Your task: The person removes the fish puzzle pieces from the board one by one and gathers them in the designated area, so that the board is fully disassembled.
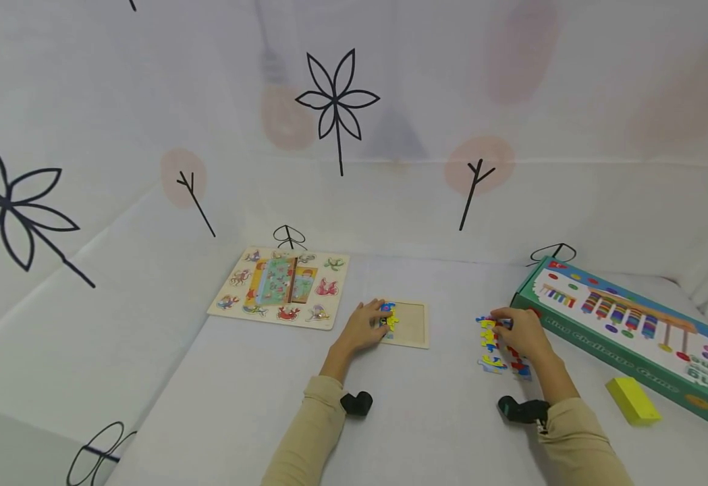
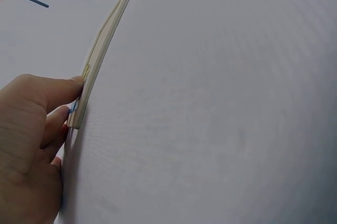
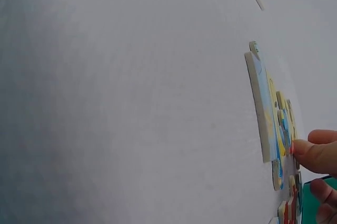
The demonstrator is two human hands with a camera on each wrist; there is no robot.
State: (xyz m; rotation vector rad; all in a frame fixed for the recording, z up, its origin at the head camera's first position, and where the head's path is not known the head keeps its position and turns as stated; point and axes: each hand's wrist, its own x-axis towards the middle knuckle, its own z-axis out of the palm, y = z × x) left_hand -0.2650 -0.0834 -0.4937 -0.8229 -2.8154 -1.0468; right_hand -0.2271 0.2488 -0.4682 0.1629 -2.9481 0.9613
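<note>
In the head view, the left hand [image 1: 362, 329] rests on the left side of a shallow wooden tray [image 1: 414, 345], fingers spread over blue and yellow puzzle pieces [image 1: 392, 317]. The left wrist view shows its thumb against the rim of the tray [image 2: 100, 60], other fingers bent at the tray's end. To the right, the right hand [image 1: 525, 332] pinches a dark blue piece, partly hidden, above rows of loose pieces [image 1: 489, 344]. In the right wrist view, the right hand's thumb and index [image 3: 318, 153] are close together beside the colourful pieces [image 3: 266, 108].
A wooden sea-animal board [image 1: 331, 307] lies at the back left. On the right are a long green game box [image 1: 633, 337] and a yellow block [image 1: 633, 401]. White patterned cloth [image 1: 390, 209] hangs behind the white-covered table [image 1: 439, 432].
</note>
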